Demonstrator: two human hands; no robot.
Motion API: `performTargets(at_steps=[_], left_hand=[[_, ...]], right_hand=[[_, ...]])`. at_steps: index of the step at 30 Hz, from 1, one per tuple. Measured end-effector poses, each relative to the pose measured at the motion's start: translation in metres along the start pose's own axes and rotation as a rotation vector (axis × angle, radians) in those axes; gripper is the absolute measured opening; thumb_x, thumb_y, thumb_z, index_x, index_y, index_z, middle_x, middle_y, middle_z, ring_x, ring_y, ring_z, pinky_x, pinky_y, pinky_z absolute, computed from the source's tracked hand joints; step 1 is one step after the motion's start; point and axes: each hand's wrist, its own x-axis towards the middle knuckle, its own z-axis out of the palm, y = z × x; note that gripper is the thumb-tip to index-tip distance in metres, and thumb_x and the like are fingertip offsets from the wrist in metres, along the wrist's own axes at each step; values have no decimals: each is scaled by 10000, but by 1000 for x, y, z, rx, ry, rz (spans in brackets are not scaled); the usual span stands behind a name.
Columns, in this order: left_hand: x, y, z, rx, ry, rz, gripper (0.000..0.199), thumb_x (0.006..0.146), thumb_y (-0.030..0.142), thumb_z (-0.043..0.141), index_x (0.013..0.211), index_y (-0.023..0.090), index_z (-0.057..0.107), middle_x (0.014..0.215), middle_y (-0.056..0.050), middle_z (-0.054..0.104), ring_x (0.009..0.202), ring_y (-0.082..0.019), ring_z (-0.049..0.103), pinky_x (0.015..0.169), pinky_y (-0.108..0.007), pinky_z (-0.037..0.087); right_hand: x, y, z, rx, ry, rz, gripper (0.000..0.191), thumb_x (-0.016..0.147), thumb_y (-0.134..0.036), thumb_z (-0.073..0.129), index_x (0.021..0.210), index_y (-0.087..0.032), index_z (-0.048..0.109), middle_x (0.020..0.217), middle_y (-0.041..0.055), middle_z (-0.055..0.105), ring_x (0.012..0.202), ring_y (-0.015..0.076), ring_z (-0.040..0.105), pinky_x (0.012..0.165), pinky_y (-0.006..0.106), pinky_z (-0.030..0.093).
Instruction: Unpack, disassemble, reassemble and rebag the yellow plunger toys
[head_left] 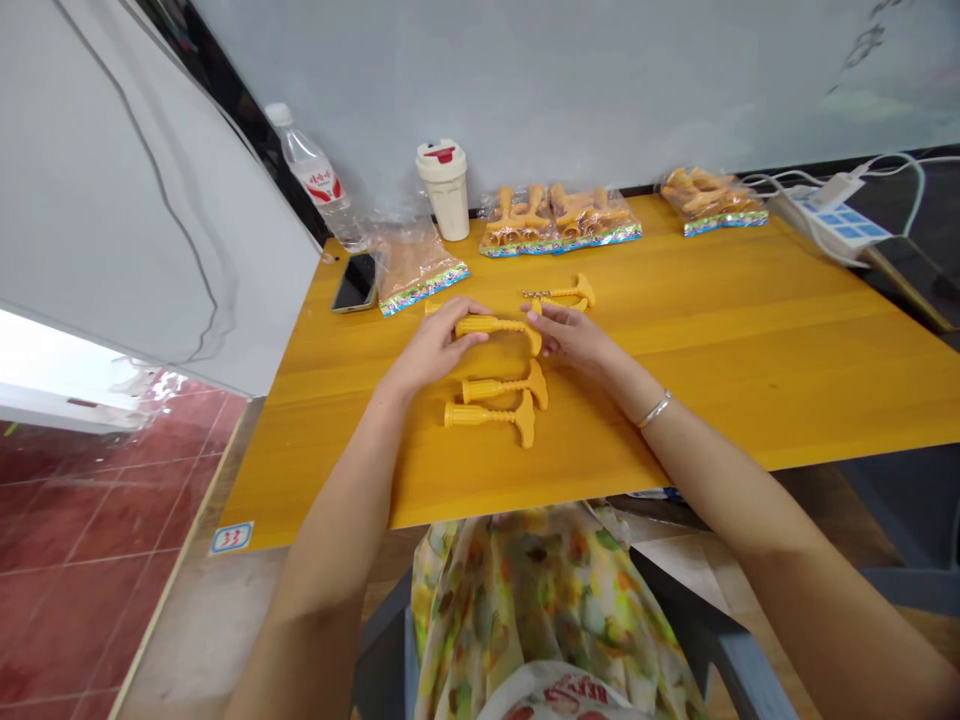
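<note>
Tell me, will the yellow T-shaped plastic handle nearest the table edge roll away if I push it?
The yellow T-shaped plastic handle probably won't roll far: its wide crossbar should catch on the table. Its round shaft might let it rock slightly. It looks moulded, so likely light and stiff.

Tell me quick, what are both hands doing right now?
Left hand: closed on an orange plastic T-handle.
Right hand: fingertips touching that handle's end; can't tell if gripping.
</note>
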Motion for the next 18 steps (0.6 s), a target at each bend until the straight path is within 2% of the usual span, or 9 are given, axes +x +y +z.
performTargets(at_steps=[3, 5, 7, 10, 13, 15, 18], left_hand=[[0, 1, 1, -93, 3, -13, 317, 919, 449, 617, 1122, 209, 663, 1022, -45, 695, 768, -171, 570, 689, -286, 444], [-1, 0, 1, -185, 13, -75, 305, 927, 494, 586, 1024, 212, 650, 864, -17, 660, 662, -145, 516, 608, -270, 397], [0, -1, 1, -281, 44, -158, 325, 934, 527, 556, 855, 213, 588, 677, 16, 555, 578, -125, 451, 555, -259, 348], [1, -4, -1, -426, 90, -299, 443, 919, 574, 547, 678, 219, 434, 528, 47, 379, 488, -102, 347, 496, -255, 270], [3, -11, -8, -582, 123, -471, 453, 898, 591, 526, 663, 233, 379, 483, 69, 289, 416, -84, 224, 448, -263, 165], [4, -18, -15, -631, 182, -549, 422, 894, 588, 509, 692, 241, 379, 481, 78, 264, 401, -83, 188, 440, -265, 128], [3, -26, -21, -534, 285, -527, 393, 854, 578, 588, 732, 239, 429, 538, 61, 348, 441, -94, 301, 450, -258, 170]], right_hand=[[-4, -5, 4, 32, -35, -40, 589, 763, -668, 740, 1139, -241, 585, 839, 7, 674, 647, 124, 514, 553, 240, 417], [-6, -8, 6, -91, -10, -146, 527, 803, -661, 711, 1112, -261, 565, 842, 1, 669, 655, 135, 522, 570, 253, 422], [-8, -9, 6, -273, 9, -282, 392, 883, -602, 648, 1056, -258, 577, 871, 15, 665, 708, 157, 560, 631, 279, 460], [-11, -10, 6, -556, -28, -513, 207, 985, -405, 502, 968, -235, 620, 1071, 82, 683, 989, 210, 641, 852, 351, 512], [-13, -11, 2, -802, -63, -659, 286, 975, -211, 394, 938, -230, 677, 1297, 112, 640, 1203, 226, 604, 1010, 405, 478], [-13, -12, -4, -906, 25, -642, 331, 946, -161, 391, 960, -238, 712, 1330, 104, 626, 1216, 237, 596, 1008, 416, 483], [-9, -12, -18, -995, 216, -499, 335, 924, -157, 433, 1043, -241, 735, 1259, 106, 647, 1112, 246, 623, 939, 406, 513]])
